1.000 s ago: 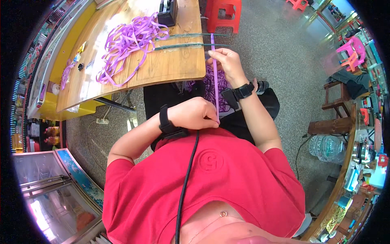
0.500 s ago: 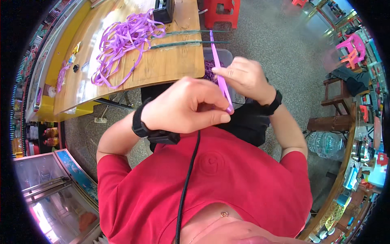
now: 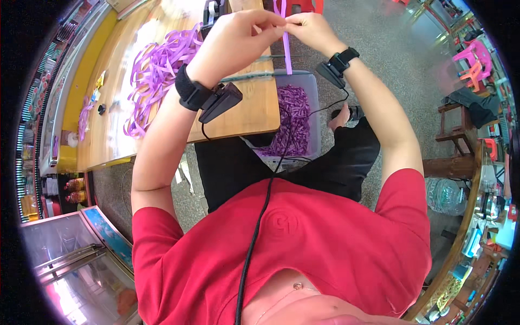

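Both hands are raised at the far side, their fingertips meeting beyond the table's right corner. My left hand [image 3: 241,40] pinches a narrow purple ribbon [image 3: 287,54] between thumb and forefinger. Fingers of my right hand [image 3: 314,31] close on the same ribbon, right beside the left fingertips. One stretch of the ribbon hangs below the fingers and another rises above them, partly cut off by the frame's top edge. Beneath stands a clear plastic bin [image 3: 316,97] filled with many small purple pieces [image 3: 295,122]. A loose heap of purple ribbon [image 3: 162,70] lies on the wooden table [image 3: 233,116].
A black tape dispenser [image 3: 212,13] stands at the table's far edge. Thin dark green rods [image 3: 254,76] stick out past the table's right edge. A red stool [image 3: 309,6] is beyond. Black cables [image 3: 330,107] run from my wrist devices. Wooden stools [image 3: 457,124] stand at right.
Both hands have moved forward, away from my body, carrying the ribbon. My right fingers, stretched along the ribbon before, now pinch it beside the left ones. The bin shows more fully.
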`<action>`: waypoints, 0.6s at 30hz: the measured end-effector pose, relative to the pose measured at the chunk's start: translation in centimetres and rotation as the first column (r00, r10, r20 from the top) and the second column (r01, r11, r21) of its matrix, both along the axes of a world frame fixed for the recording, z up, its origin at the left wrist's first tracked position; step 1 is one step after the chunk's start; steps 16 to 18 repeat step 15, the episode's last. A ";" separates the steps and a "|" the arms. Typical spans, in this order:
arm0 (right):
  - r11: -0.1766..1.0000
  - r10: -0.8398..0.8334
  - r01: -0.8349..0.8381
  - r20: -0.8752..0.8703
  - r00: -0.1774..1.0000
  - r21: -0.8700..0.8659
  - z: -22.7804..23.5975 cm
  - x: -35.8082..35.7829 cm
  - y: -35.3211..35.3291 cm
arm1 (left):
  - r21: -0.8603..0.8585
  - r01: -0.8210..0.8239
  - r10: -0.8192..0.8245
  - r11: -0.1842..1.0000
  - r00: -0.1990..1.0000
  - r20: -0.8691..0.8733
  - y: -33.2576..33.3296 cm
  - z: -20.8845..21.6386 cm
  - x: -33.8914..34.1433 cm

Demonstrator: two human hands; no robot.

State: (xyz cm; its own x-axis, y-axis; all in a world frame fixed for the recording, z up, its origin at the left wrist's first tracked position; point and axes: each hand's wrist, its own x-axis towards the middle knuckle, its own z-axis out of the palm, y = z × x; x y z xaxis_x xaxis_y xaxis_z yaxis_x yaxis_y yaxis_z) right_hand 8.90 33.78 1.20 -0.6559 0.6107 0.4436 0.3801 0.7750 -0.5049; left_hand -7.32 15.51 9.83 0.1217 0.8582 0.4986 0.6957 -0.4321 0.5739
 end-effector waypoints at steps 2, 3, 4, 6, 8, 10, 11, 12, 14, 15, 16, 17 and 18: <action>1.000 -0.005 0.003 -0.062 0.998 -0.028 -1.7 -0.2 0.8 | -0.023 -0.016 0.014 1.000 0.995 -0.104 1.3 -1.1 -0.4; 0.999 -0.005 0.003 -0.060 0.998 -0.032 -2.3 -0.3 1.1 | -0.027 -0.016 0.014 0.999 0.995 -0.102 1.9 -1.8 -0.6; 0.996 0.005 -0.009 -0.038 0.999 -0.089 -2.9 -0.3 1.3 | -0.065 0.003 -0.011 0.998 0.992 -0.129 2.5 -2.4 -0.7; 0.986 0.046 -0.048 -0.021 0.999 -0.162 -3.9 -0.3 1.7 | -0.191 0.000 -0.039 0.982 0.979 -0.201 3.5 -3.2 -0.5; 0.948 0.072 -0.065 0.011 0.997 -0.312 -4.5 -0.5 1.5 | -0.171 0.054 -0.098 0.984 0.960 -0.262 5.1 -5.5 -1.0; 0.888 0.100 -0.071 0.040 0.994 -0.455 -5.5 -0.2 1.3 | -0.214 0.098 -0.165 0.972 0.933 -0.319 6.1 -6.9 -0.7; 0.841 0.129 -0.085 0.046 0.991 -0.534 -6.1 0.1 1.0 | -0.217 0.098 -0.164 0.971 0.935 -0.315 6.6 -7.4 -0.8; 0.786 0.159 -0.096 0.050 0.986 -0.611 -6.8 0.4 0.3 | -0.256 0.067 -0.143 0.964 0.946 -0.292 6.7 -7.8 -0.8; 0.683 0.086 -0.022 0.050 0.995 -0.730 -8.3 0.6 -1.5 | -0.223 0.077 -0.130 0.972 0.964 -0.233 6.9 -8.6 -1.0; 0.749 0.264 -0.102 0.153 0.952 -0.655 -8.6 1.6 -1.9 | -0.226 0.080 -0.132 0.971 0.965 -0.228 6.8 -8.9 -0.8; 0.749 0.264 -0.102 0.153 0.952 -0.655 -8.6 1.6 -1.9 | -0.226 0.080 -0.132 0.971 0.965 -0.228 6.8 -8.9 -0.8; 0.749 0.264 -0.102 0.153 0.952 -0.655 -8.6 1.6 -1.9 | -0.226 0.080 -0.132 0.971 0.965 -0.228 6.8 -8.9 -0.8; 0.749 0.264 -0.102 0.153 0.952 -0.655 -8.6 1.6 -1.9 | -0.226 0.080 -0.132 0.971 0.965 -0.228 6.8 -8.9 -0.8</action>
